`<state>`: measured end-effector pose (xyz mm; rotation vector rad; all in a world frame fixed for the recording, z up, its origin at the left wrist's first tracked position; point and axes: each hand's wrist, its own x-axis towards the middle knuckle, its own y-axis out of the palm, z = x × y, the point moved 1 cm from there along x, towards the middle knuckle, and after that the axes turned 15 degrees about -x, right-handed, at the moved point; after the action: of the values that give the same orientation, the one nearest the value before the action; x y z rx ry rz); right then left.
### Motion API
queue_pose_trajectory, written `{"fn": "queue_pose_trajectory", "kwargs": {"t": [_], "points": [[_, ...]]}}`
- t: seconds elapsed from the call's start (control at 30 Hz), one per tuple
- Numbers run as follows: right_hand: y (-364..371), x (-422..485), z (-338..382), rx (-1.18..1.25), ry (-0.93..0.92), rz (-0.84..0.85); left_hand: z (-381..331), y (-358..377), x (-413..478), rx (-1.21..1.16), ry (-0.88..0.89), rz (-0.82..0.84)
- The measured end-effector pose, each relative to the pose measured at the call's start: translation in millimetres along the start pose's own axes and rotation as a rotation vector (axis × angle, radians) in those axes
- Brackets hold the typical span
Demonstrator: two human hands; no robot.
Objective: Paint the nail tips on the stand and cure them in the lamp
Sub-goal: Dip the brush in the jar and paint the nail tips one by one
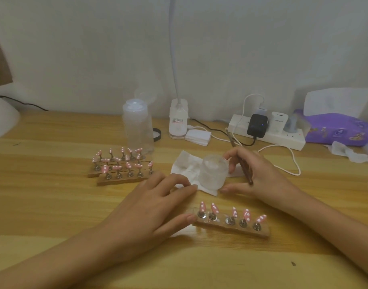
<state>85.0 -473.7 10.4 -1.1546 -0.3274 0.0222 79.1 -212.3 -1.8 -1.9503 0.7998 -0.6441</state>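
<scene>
Steadiness matters, I think: left hand (151,207), fingers straight and spread, should brace the stand (220,225) of nail tips (215,208) near the tabletop's front edge while right hand (262,174) pinches the brush (247,175) beside the cup (213,173).

Pale wall (262,49) behind light wooden table (53,205); dim light.

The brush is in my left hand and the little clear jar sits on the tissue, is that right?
Not quite. The head view shows the brush held in your right hand, not the left. Your left hand lies flat and holds nothing. The little clear jar does sit on the tissue.
</scene>
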Motion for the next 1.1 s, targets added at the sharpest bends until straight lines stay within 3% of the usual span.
{"fn": "queue_pose_trajectory", "kwargs": {"t": [0.47, 0.77, 0.93, 1.1], "points": [[12, 21, 14, 0.149, -0.078, -0.030, 3, 2, -3, 0.000, 0.026, 0.008], [8, 19, 8, -0.063, -0.069, 0.059, 2, 2, -2, 0.001, 0.001, 0.017], [-1, 5, -2, -0.072, -0.007, -0.024, 1, -1, -3, -0.077, -0.018, -0.036], [8, 2, 8, -0.270, -0.042, -0.002, 1, -1, -2, -0.121, -0.021, -0.092]]}}
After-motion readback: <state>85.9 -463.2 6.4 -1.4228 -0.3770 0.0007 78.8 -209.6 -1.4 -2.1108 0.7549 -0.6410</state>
